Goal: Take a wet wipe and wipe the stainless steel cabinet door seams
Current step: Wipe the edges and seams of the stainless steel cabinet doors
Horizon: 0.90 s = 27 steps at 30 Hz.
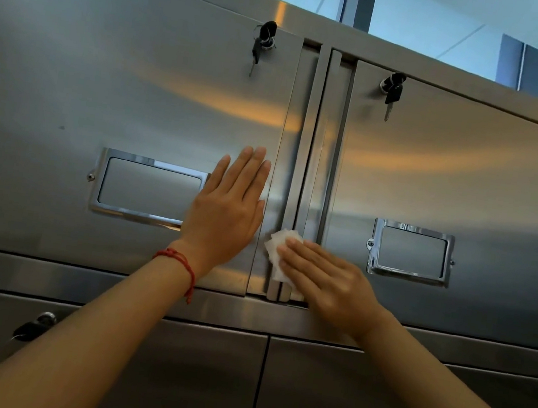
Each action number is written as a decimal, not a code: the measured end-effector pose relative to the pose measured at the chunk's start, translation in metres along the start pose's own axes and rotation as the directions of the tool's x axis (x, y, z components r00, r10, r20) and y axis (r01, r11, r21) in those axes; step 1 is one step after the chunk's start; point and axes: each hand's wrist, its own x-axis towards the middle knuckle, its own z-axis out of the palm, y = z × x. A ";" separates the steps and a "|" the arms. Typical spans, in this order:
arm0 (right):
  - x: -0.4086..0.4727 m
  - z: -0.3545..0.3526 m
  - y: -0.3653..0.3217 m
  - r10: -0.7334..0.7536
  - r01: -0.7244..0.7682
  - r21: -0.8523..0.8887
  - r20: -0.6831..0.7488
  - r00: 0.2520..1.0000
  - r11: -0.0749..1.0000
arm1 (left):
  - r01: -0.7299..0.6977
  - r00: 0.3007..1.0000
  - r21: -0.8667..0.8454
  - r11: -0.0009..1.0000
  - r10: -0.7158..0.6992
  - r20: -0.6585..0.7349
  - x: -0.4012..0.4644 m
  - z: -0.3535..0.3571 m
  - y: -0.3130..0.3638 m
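Right hand (326,281) presses wet wipe (276,255) on door seam (299,173).

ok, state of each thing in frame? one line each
left hand: open, flat on the left upper door
right hand: fingers straight, pressing the wet wipe
wet wipe: folded, on the centre seam low down
left upper door: closed, key in lock
right upper door: closed, key in lock

Both hands (225,211) (326,281) flat, fingers straight
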 end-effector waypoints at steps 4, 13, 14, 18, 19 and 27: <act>0.013 0.002 0.013 0.040 -0.040 0.000 -0.002 0.999 0.999 | -0.003 1.000 0.009 1.000 0.003 0.004 0.000 0.001 -0.001; 0.036 -0.001 0.042 0.086 -0.086 -0.015 -0.016 0.996 0.996 | -0.008 1.000 0.003 1.000 0.008 -0.005 0.000 0.002 -0.001; 0.038 -0.001 0.045 0.089 -0.090 -0.014 -0.014 0.996 0.996 | -0.009 1.000 0.000 1.000 0.009 -0.004 0.000 0.002 -0.001; 0.046 0.000 0.056 0.116 -0.116 -0.010 -0.020 0.993 0.993 | -0.007 1.000 -0.007 1.000 0.007 -0.006 0.000 0.001 -0.001; 0.048 0.001 0.059 0.129 -0.129 -0.012 -0.017 0.991 0.992 | -0.006 1.000 -0.007 1.000 0.006 -0.006 0.000 0.001 -0.001; 0.063 0.004 0.080 0.221 -0.220 0.027 -0.045 0.974 0.975 | 0.003 1.000 0.000 1.000 -0.003 -0.007 0.001 -0.001 0.000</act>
